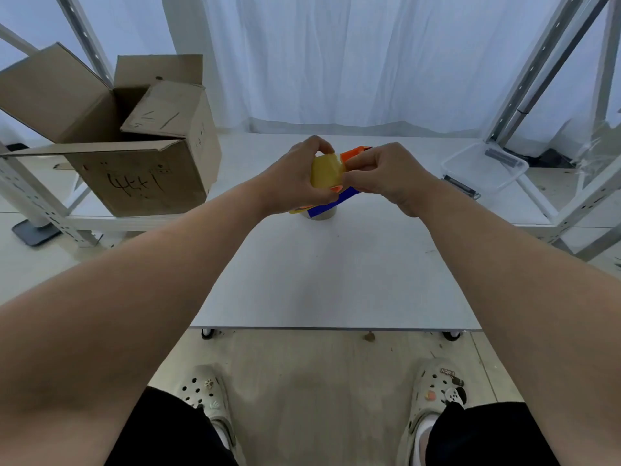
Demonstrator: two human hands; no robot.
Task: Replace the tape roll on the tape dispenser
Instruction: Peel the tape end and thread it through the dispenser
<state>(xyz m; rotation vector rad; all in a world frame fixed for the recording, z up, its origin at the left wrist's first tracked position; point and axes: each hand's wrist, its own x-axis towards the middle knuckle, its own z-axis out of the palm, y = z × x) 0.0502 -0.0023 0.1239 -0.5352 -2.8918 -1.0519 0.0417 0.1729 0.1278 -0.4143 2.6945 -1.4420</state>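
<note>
A yellowish tape roll (326, 173) sits on an orange and blue tape dispenser (347, 194), both held up above the white table (336, 280). My left hand (295, 176) curls round the roll from the left. My right hand (386, 173) pinches at the roll's right edge, beside the dispenser's orange top (354, 151). Under the dispenser a pale roll-like object (321, 214) rests on the table, mostly hidden.
An open cardboard box (134, 156) stands at the back left on a low shelf. A clear plastic tub (484, 169) lies at the back right. Metal rack posts (537, 68) rise on both sides. White curtains hang behind.
</note>
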